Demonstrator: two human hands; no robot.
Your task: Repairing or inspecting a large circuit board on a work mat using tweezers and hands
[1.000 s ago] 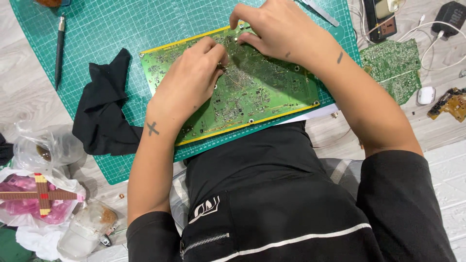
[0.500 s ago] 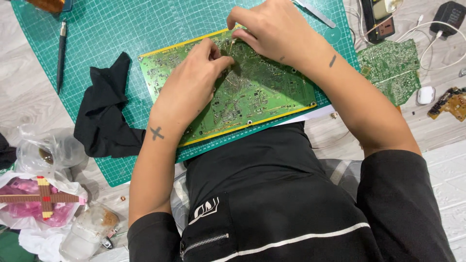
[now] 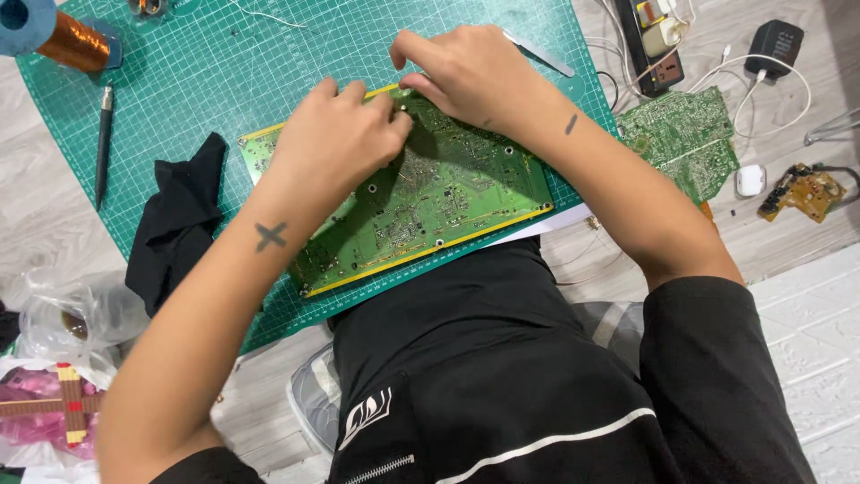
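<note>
- Board [image 3: 430, 193] lies flat on green mat [image 3: 224, 81], solder side up, tilted across it.
- Left hand [image 3: 336, 143] presses on board's upper middle, fingers curled together against it.
- Right hand [image 3: 470, 72] at board's far edge, fingertips pinched on something small; I can't tell what.
- My read: work on that edge is under way, board otherwise looks whole.
- Black cloth [image 3: 175, 220] and pen [image 3: 104, 143] lie left, untouched.
</note>
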